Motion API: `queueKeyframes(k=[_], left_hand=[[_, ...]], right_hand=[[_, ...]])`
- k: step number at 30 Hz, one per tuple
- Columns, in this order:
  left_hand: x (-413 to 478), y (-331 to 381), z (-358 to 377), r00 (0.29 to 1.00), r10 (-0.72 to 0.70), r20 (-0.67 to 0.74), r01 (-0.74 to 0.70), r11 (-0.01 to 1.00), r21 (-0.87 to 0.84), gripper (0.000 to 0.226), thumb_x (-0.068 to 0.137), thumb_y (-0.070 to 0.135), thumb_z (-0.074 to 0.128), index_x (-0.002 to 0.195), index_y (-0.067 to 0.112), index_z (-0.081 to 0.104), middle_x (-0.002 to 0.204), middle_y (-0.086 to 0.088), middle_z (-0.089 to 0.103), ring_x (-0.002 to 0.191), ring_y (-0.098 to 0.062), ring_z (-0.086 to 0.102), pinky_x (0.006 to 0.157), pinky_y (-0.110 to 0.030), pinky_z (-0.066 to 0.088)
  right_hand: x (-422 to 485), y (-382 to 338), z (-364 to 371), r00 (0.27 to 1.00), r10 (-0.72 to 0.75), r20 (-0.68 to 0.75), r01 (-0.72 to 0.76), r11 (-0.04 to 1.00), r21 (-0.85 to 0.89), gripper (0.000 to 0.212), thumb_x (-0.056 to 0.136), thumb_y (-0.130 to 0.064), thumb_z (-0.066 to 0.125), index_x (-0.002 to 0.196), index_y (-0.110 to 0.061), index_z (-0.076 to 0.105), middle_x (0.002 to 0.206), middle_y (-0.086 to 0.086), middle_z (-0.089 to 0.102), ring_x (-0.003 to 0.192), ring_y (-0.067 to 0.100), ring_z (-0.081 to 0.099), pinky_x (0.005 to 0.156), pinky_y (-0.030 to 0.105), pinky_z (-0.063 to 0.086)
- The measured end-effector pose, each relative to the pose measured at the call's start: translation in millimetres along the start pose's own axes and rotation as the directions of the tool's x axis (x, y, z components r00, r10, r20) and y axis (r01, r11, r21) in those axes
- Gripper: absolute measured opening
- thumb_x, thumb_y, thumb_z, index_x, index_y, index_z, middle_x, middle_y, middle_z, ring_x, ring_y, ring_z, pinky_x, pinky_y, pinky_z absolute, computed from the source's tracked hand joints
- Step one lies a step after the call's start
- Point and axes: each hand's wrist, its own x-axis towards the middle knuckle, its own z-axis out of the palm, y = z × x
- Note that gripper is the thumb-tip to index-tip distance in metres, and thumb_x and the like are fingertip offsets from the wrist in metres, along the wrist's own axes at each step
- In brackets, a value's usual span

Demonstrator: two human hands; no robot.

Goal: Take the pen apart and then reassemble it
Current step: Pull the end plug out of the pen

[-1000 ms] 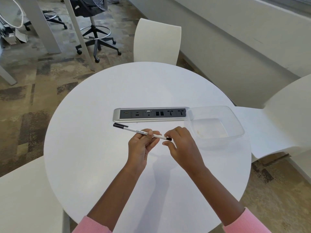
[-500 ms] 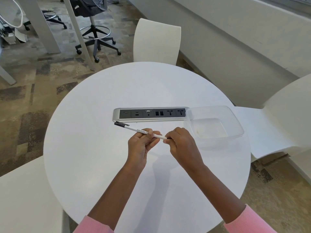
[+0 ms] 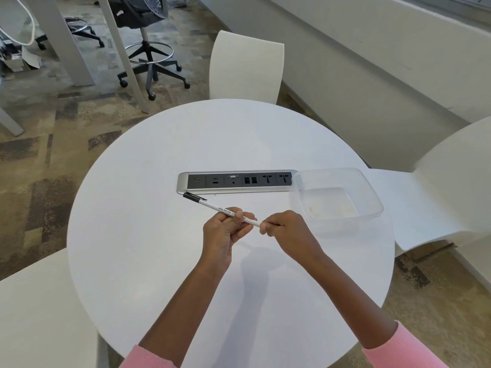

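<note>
My left hand (image 3: 223, 229) pinches the white barrel of the pen (image 3: 212, 207) about midway, thumb and fingers curled round it. My right hand (image 3: 288, 231) closes its curled fingers over the barrel's other end and hides that end completely. The pen is held in the air just above the middle of the round worktop (image 3: 148, 261). It slants from my right hand toward the far left, with its black cap (image 3: 193, 197) seated on the far end. In this view the cap lies against the near edge of the socket panel (image 3: 236, 181) set in the worktop's centre. A clear plastic tub (image 3: 372, 203) stands at the right edge, touching the panel's right end.

By my reading the job has barely begun. The pen looks whole, with the cap on and the barrel in one piece. The cap, the end plug and whatever refill sits inside have all yet to come out before any reassembly can start. I judge the step in hand to be working the end plug free with the right hand while the left steadies the barrel.

A second ago the black end plug showed at my right fingertips. Half a second ago the fingers had begun to close over it, and now they cover it entirely. The left hand's hold looks unchanged, and the cap end has drifted slightly toward the panel.
</note>
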Motion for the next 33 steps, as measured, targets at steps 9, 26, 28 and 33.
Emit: queueKeyframes(k=[9,26,28,33], left_hand=[[-1,0,-3,1.0,-0.01,0.027,0.009,0.999,0.044,0.017,0.09,0.001,0.05,0.074,0.005,0.056,0.06,-0.002,0.07,0.061,-0.011,0.069,0.058,-0.017,0.055],[2,0,4,1.0,-0.002,-0.012,0.001,0.997,-0.072,0.015,0.091,0.002,0.049,0.078,0.004,0.057,0.064,-0.004,0.071,0.066,-0.016,0.071,0.062,-0.019,0.057],[2,-1,4,1.0,-0.001,-0.016,0.0,0.997,-0.073,0.014,0.091,0.002,0.049,0.079,0.004,0.057,0.064,-0.004,0.071,0.066,-0.017,0.071,0.061,-0.019,0.057],[2,-1,4,1.0,0.003,-0.03,-0.004,0.999,-0.052,0.015,0.091,0.002,0.049,0.078,0.003,0.056,0.063,-0.004,0.071,0.064,-0.016,0.071,0.062,-0.019,0.057]], right_hand=[[6,1,-10,0.945,0.175,0.277,-0.243,0.942,0.231,0.037,0.09,-0.013,0.05,0.054,-0.013,0.058,0.05,-0.001,0.043,0.045,0.009,0.032,0.042,0.013,0.027],[-2,29,23,0.776,-0.55,-0.309,0.32,0.765,-0.559,0.007,0.074,-0.011,0.065,0.078,-0.006,0.062,0.068,0.008,0.059,0.06,0.023,0.053,0.059,0.026,0.038],[-1,29,23,0.753,-0.577,-0.315,0.303,0.73,-0.612,0.006,0.076,-0.01,0.062,0.071,-0.006,0.061,0.062,0.007,0.056,0.055,0.022,0.049,0.051,0.024,0.035],[4,32,24,0.757,-0.595,-0.27,0.334,0.707,-0.623,0.012,0.074,-0.01,0.06,0.064,-0.003,0.059,0.057,0.008,0.051,0.057,0.019,0.042,0.056,0.027,0.03]])
